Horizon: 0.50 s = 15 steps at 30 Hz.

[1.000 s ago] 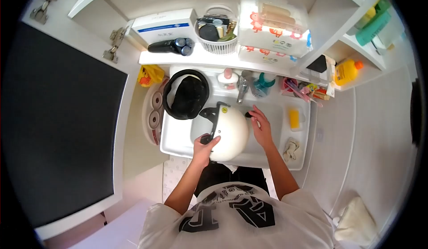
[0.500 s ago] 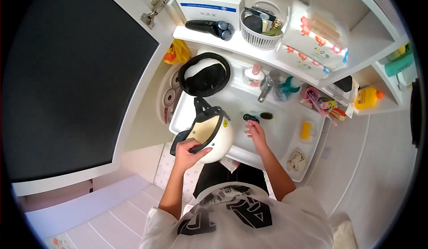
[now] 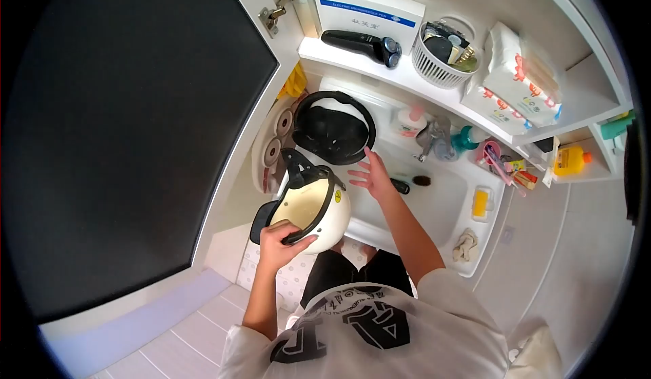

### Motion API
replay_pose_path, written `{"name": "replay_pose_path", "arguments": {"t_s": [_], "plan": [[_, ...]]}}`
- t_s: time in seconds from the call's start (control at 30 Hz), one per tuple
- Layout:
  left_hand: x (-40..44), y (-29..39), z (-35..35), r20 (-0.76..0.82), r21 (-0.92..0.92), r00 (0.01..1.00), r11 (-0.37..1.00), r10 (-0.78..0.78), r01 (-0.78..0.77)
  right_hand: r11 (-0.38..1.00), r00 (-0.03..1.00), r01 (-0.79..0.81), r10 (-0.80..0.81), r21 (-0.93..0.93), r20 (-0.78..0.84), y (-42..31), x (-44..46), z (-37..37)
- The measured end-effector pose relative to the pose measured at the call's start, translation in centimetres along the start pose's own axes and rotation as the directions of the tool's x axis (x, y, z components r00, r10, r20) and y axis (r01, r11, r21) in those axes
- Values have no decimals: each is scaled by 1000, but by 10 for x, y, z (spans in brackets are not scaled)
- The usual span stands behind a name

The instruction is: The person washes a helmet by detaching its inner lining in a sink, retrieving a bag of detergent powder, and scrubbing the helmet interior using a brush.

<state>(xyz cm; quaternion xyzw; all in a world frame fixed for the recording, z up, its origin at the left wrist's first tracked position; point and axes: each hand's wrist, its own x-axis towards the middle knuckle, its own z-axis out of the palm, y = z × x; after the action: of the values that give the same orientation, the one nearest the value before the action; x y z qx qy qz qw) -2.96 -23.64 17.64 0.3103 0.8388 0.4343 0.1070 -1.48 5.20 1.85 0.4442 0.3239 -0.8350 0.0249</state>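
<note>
Clearly, helmet in left hand, fingers closed over rim; right hand, fingers apart, near liner

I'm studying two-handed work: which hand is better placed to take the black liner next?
Likely the right hand: it is open, looks empty and is close to the liner's rim. The left hand holds the helmet.

The right hand partly hides the black handle. Small shirt lettering is unreadable. The top edge cuts off the dark panel.
</note>
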Motion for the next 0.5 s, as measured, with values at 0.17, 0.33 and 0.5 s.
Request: {"name": "replay_pose_path", "arguments": {"t_s": [0.17, 0.33, 0.5], "plan": [[5, -15, 1, -19, -21, 1000, 1000, 11, -11, 985, 968, 157, -169, 77, 187, 30, 38, -21], [13, -19, 10, 37, 1, 999, 999, 36, -36, 933, 977, 120, -172, -339, -127, 88, 52, -108], [20, -16, 25, 73, 28, 995, 998, 61, -63, 263, 818, 15, -558, -965, -139, 107, 38, -195]]}}
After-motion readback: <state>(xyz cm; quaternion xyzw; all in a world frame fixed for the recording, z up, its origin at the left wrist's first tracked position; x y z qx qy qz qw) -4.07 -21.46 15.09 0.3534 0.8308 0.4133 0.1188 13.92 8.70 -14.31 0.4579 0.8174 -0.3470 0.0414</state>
